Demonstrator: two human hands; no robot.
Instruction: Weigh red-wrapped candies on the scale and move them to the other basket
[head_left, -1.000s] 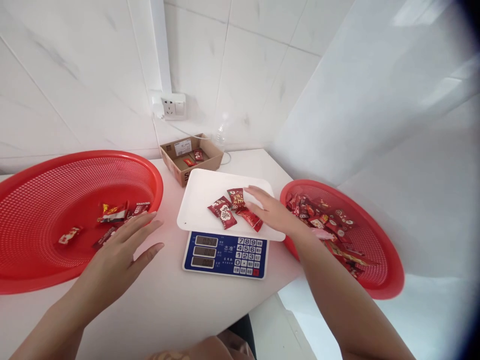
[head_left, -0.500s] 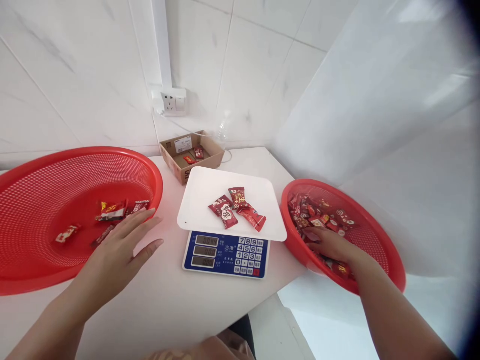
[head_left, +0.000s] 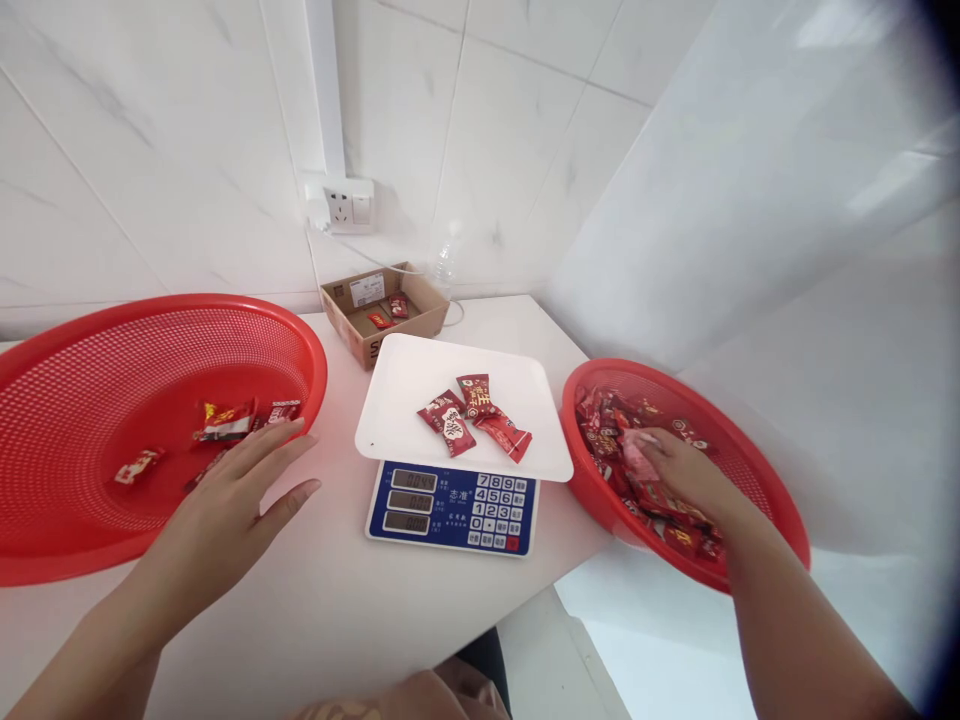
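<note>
My right hand (head_left: 686, 478) is inside the right red basket (head_left: 780, 510), its fingers closed on a pink candy packet (head_left: 639, 455) above a heap of red wrapped candies (head_left: 600, 430). Over the near rim of the large left red basket (head_left: 45, 420), my left hand (head_left: 232, 500) hovers with fingers stretched and thumb apart, holding nothing. A few wrapped candies (head_left: 225, 418) lie in that basket. Between the hands stands a digital scale (head_left: 450, 510) with a white pan (head_left: 401, 400). Three candy packets (head_left: 454, 428) rest on the pan, touching one another.
Behind the scale, a small cardboard box (head_left: 349, 325) holds two candy packets. A wall socket (head_left: 341, 207) with a plugged cable sits above it. The white table (head_left: 322, 620) ends at a slanting edge on the right, and the right basket stands beyond the scale there.
My right hand has lifted slightly and shifted right among the candies, and a pink packet now shows at its fingers. My left hand has barely moved.
</note>
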